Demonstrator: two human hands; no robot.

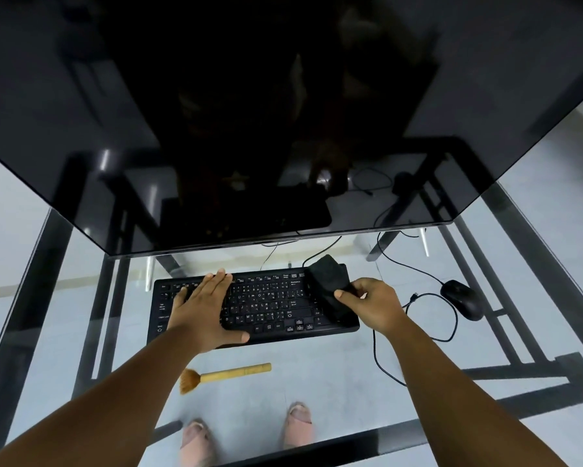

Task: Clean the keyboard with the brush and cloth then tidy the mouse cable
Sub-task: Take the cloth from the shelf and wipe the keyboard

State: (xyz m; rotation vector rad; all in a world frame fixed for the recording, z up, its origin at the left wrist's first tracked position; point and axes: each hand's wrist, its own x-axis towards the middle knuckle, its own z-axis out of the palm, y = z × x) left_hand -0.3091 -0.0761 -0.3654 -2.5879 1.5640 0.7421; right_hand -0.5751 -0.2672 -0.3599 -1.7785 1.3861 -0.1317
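Note:
A black keyboard (266,305) lies on the glass desk below the monitor. My left hand (204,310) rests flat on its left half, fingers spread, holding nothing. My right hand (372,303) grips a black cloth (330,286) that drapes over the keyboard's right end. A brush (222,375) with a pale wooden handle and tan bristles lies on the glass in front of the keyboard, untouched. The black mouse (462,299) sits to the right, and its cable (451,318) runs in loose loops between it and the keyboard.
A large dark monitor (283,112) overhangs the back of the glass desk (317,372). The desk's black frame bars (505,298) show through the glass, along with a person's two feet (246,429) on the floor below.

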